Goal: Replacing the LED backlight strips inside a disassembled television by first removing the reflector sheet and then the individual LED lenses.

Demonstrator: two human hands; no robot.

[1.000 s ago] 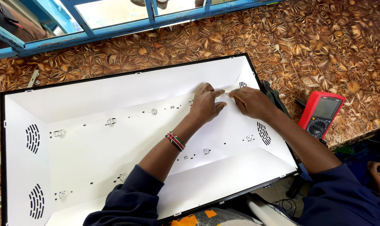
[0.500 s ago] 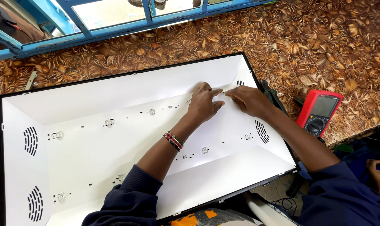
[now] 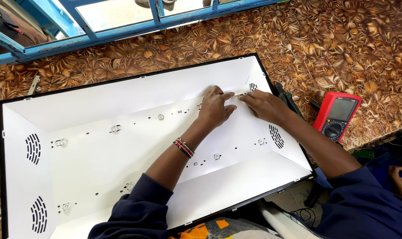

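Barely shifting since a second ago, the left hand [image 3: 215, 107] and right hand [image 3: 261, 105] are pressing flat, fingertips together, on the white reflector sheet [image 3: 121, 155] toward two o'clock, needing even pressure.

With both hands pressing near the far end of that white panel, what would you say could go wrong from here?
Judging from this view:
1. The left hand and right hand press on the thin white reflector sheet; it might crease.
2. A sleeve might knock the small clear lenses nearby.
3. The red multimeter sits close to the right forearm and could get nudged.
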